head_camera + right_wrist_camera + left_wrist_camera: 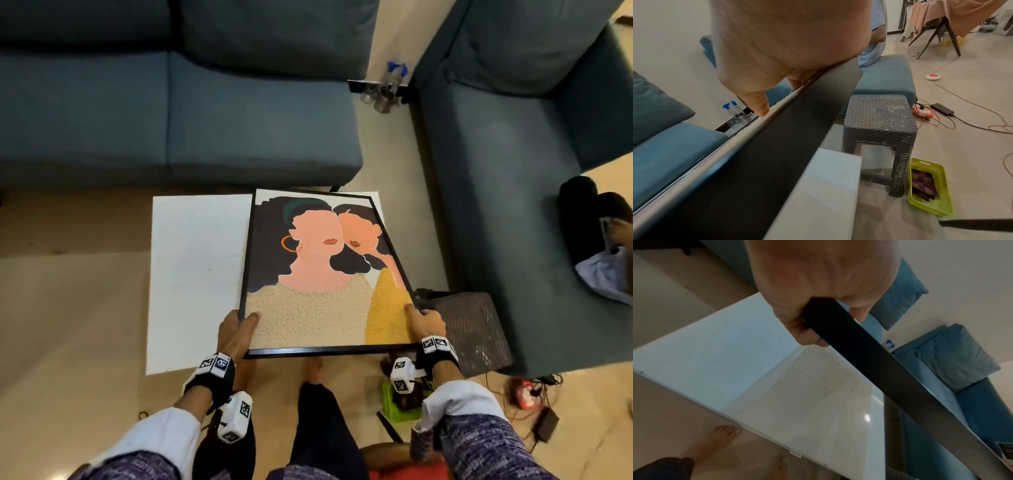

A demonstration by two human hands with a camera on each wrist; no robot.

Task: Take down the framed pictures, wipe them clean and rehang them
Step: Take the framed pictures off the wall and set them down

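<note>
A black-framed picture [318, 260] of two faces with dark hair and yellow clothes is held face up above a white table [191, 274]. My left hand [239, 327] grips its near left corner, thumb on the glass. My right hand [423, 320] grips the near right edge, thumb on top. In the left wrist view the fingers [807, 335] curl under the black frame edge [869, 356]. The right wrist view shows the frame's black side [789, 134] held under my palm [789, 37]. Its far end hangs over the table.
Blue sofas [171, 102] stand behind the table and to the right [513, 205]. A dark woven stool [469, 329] is by my right hand, a green basket [931, 186] with cloth beside it. Spray bottles [394, 78] stand between the sofas. Cables and a power strip [524, 394] lie on the floor.
</note>
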